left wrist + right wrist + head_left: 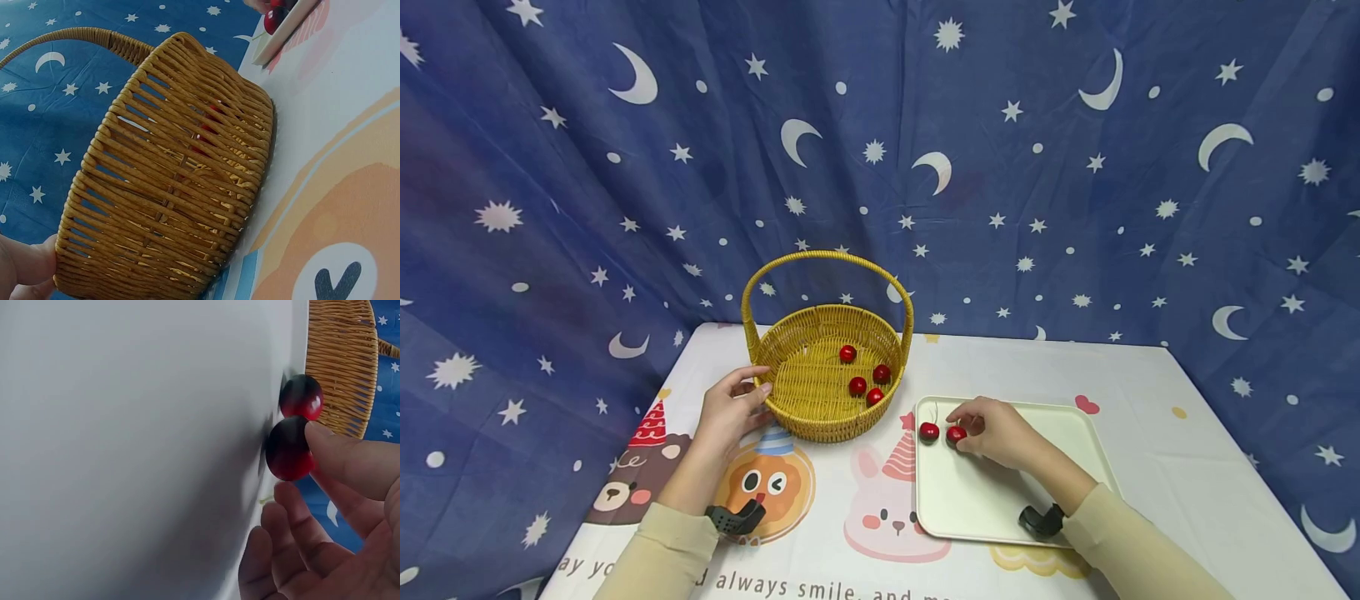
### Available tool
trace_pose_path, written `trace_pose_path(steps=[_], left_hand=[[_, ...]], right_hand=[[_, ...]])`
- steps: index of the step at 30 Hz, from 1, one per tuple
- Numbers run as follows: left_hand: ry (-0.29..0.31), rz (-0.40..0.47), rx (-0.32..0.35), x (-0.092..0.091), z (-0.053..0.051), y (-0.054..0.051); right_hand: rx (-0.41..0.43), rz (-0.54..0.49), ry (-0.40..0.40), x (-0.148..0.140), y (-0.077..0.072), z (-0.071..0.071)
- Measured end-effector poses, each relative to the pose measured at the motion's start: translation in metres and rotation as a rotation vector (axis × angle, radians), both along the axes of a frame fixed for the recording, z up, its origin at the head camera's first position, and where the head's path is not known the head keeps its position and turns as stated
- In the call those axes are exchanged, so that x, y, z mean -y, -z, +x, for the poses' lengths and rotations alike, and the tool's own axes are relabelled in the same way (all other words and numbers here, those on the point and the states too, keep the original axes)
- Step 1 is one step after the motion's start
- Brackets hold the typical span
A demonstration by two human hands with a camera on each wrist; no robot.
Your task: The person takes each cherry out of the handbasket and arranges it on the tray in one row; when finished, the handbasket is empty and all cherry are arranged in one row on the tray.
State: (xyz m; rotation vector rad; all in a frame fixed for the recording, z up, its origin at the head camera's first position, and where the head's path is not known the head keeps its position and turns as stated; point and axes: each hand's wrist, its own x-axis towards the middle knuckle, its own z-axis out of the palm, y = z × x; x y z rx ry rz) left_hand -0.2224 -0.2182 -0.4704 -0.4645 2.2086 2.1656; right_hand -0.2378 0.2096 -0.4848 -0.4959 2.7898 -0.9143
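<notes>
Left hand (727, 410): touched the basket (827, 427); whether it gripped, I couldn't tell.
Basket: four cherries (857, 386) lay rightward.
Tray (966, 504): stemmed cherry (928, 432) lay near left edge.
Right hand (996, 432): pinched a second cherry (954, 436) just beside.

Wicker basket (823, 429) stands at the rear left of the tablecloth (1165, 450), before the curtain (880, 208). Four cherries (857, 387) lie inside, all in its right half. Serving tray (977, 504) lies right of the basket and nearer the front. One cherry (928, 432) rests by the tray's left edge; just right of it, a second cherry (955, 436) in the fingers of the right hand (998, 430). Left hand (732, 410) at the basket's left side
</notes>
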Motion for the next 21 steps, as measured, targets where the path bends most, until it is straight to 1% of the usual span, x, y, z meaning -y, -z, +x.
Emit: trace_pose_path(steps=[4,7,10,16,21], left_hand=[[0.000,0.010,-0.002,0.000,0.000,0.000],[-0.001,0.012,-0.005,0.000,0.000,0.000],[-0.002,0.009,-0.006,0.000,0.000,0.000],[-0.003,-0.003,0.000,0.001,0.001,-0.001],[0.001,0.004,-0.007,0.000,0.001,-0.001]], right_hand=[[-0.066,-0.028,0.001,-0.001,-0.008,0.001],[-0.121,-0.076,-0.002,0.002,-0.018,0.001],[-0.145,-0.136,-0.027,0.011,-0.029,0.003],[-0.156,-0.239,-0.113,0.052,-0.045,0.003],[-0.164,-0.275,-0.200,0.090,-0.052,-0.005]])
